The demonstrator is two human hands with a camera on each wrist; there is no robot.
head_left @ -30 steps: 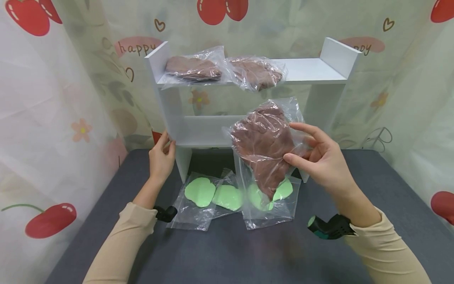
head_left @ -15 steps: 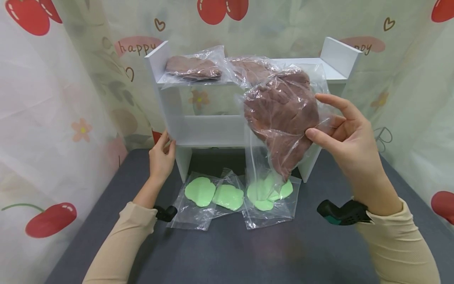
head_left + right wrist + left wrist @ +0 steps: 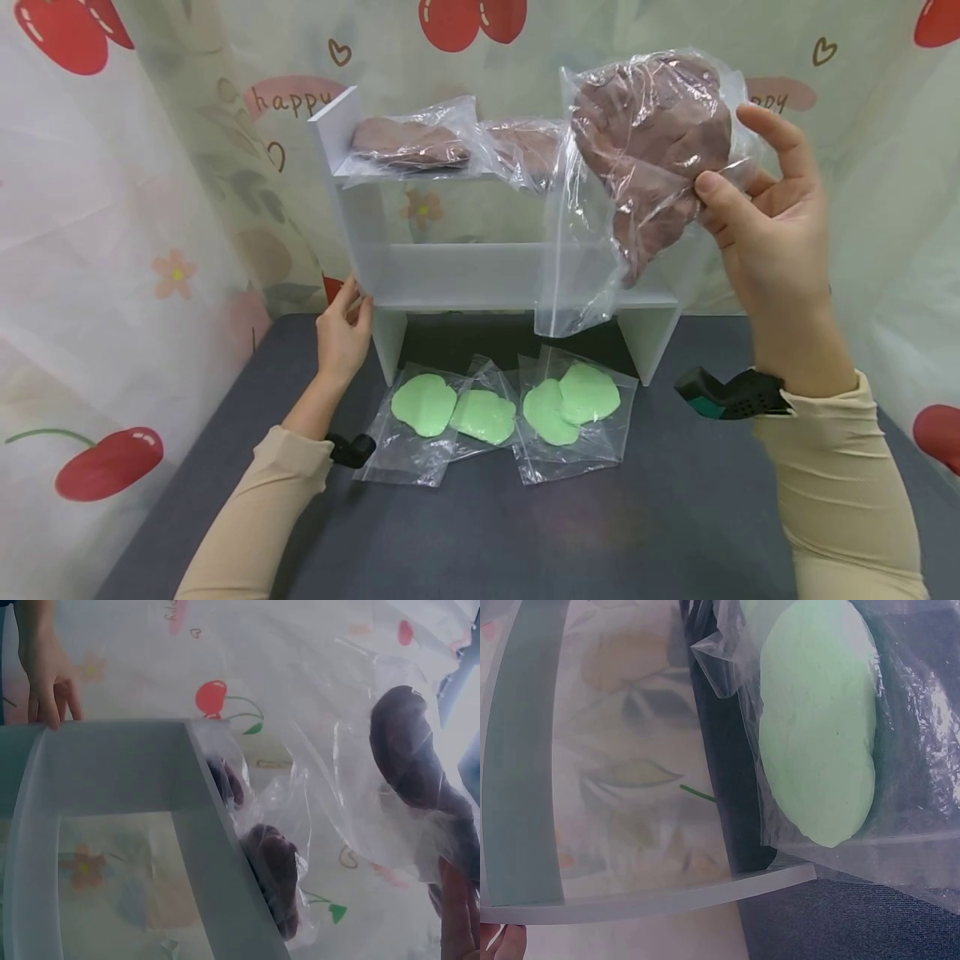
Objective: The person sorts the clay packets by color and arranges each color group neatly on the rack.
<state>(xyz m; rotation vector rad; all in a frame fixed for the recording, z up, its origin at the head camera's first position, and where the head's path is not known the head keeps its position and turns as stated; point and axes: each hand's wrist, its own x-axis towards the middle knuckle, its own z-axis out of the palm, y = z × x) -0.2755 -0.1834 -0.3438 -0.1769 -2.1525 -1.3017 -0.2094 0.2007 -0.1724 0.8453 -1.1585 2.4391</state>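
My right hand (image 3: pixel 787 217) pinches a clear zip bag (image 3: pixel 566 283) between thumb and fingers. Inside is a flat, wrinkled brown lump (image 3: pixel 652 125); its exact kind cannot be told. The bag hangs in front of the right part of the white shelf unit's (image 3: pixel 480 275) top board, hiding that end. My left hand (image 3: pixel 343 337) touches the unit's left side panel with its fingertips. In the right wrist view, the left hand (image 3: pixel 54 686) rests against that panel's outer face. Two more bagged brown lumps, a left one (image 3: pixel 408 143) and a right one (image 3: pixel 525 150), lie on the top board.
Clear bags with pale green flat pieces lie on the dark table (image 3: pixel 480 533) before the unit, some on the left (image 3: pixel 423 406), others on the right (image 3: pixel 588 393). A patterned curtain (image 3: pixel 187 167) surrounds the table. The middle board (image 3: pixel 450 279) has a low back wall.
My right hand has lifted the bagged brown lump up and to the right, from before the middle board to top-board height, uncovering the right green pieces. The left hand stays in place.
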